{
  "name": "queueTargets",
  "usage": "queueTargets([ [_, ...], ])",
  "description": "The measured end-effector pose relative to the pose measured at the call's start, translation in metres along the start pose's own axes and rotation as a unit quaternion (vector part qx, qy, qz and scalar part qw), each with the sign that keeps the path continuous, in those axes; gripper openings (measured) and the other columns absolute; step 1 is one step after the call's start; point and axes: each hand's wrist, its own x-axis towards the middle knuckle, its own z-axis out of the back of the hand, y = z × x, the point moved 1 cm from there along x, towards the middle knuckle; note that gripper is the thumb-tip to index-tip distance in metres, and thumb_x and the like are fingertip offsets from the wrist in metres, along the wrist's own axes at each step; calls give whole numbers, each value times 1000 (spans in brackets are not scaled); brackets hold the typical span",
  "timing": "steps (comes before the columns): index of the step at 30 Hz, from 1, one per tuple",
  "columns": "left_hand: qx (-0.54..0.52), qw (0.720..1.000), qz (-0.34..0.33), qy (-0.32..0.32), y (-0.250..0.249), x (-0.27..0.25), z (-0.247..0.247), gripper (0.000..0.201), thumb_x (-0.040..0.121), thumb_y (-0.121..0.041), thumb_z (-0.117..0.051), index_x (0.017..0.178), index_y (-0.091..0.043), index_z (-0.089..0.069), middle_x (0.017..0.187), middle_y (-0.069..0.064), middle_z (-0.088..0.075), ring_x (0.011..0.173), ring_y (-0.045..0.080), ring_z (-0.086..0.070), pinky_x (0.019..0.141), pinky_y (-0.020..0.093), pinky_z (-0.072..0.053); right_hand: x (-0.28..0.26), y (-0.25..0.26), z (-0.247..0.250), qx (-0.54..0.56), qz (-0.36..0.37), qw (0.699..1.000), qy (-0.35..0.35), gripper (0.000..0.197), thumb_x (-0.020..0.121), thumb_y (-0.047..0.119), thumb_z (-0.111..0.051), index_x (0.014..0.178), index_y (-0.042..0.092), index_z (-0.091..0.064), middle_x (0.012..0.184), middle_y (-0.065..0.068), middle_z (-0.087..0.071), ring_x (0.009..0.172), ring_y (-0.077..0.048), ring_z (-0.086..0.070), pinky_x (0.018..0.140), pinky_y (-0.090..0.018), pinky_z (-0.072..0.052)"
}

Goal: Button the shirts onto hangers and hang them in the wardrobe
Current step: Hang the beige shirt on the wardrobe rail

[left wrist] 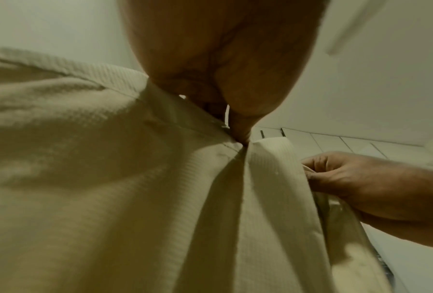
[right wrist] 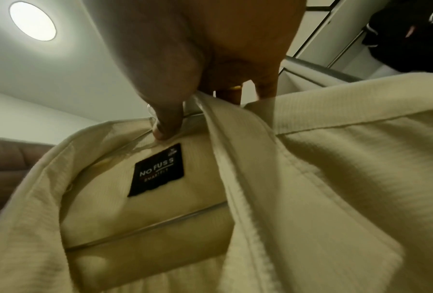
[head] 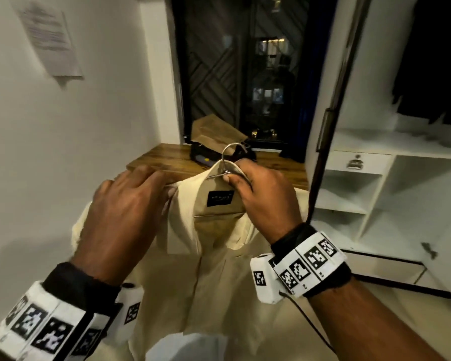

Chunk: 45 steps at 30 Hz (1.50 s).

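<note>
A cream shirt (head: 214,269) hangs on a metal wire hanger (head: 232,149) in front of me, its black neck label (head: 219,198) facing up. My right hand (head: 235,175) grips the hanger's neck together with the back of the collar, thumb pressed at the wire twist. In the right wrist view the thumb (right wrist: 167,126) sits just above the label (right wrist: 157,170) and the hanger's bar (right wrist: 147,230) crosses inside the shirt. My left hand (head: 164,188) lies over the shirt's left shoulder. The left wrist view shows its thumb and fingers (left wrist: 237,134) pinching the fabric (left wrist: 110,178) beside the collar.
At the right an open white wardrobe (head: 362,204) has shelves, a small drawer (head: 357,162) and dark clothes (head: 432,61) hanging on a rail (right wrist: 345,49). Its door edge (head: 331,126) stands close to my right hand. Behind the shirt, a wooden table (head: 167,157) carries a paper bag (head: 216,131).
</note>
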Motion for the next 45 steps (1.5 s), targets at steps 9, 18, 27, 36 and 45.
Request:
queueTargets([
  [9, -76, 993, -88, 23, -145, 92, -100, 26, 92, -41, -38, 99, -34, -61, 88, -6, -69, 77, 24, -67, 66, 37, -40, -26, -167, 117, -7, -30, 999, 34, 33, 95, 63, -49, 97, 33, -62, 76, 12, -63, 70, -7, -60, 64, -35, -50],
  [18, -188, 966, -170, 40, -254, 180, -213, 20, 88, -24, -65, 97, -42, -62, 87, -19, -67, 78, 10, -66, 68, 37, -50, -91, -324, 247, -42, -190, 972, 132, 26, 101, 50, -42, 87, 41, -62, 80, 19, -65, 80, -5, -63, 70, -21, -44],
  [27, -317, 909, -269, 33, -347, 288, -319, 16, 94, -32, -45, 94, -42, -58, 85, -20, -63, 74, 4, -62, 68, 29, -49, -99, -392, 322, -25, -355, 930, 88, 26, 97, 41, -53, 108, 30, -73, 101, 1, -74, 97, -13, -70, 87, -35, -55],
  [36, -392, 859, -329, 37, -425, 391, -401, 25, 99, -38, -34, 95, -41, -58, 94, -24, -65, 93, 1, -61, 106, 33, -34, -61, -449, 332, -53, -448, 892, 15, 36, 76, 81, -52, 89, 54, -72, 97, 22, -71, 94, 1, -67, 83, -15, -52],
  [45, -434, 853, -288, 43, -491, 454, -445, 21, 105, -30, -42, 99, -35, -62, 96, -19, -64, 95, 7, -61, 118, 50, -25, -31, -502, 333, -88, -389, 906, -144, 32, 97, 34, -52, 75, 18, -69, 69, -5, -66, 61, -15, -61, 56, -26, -50],
])
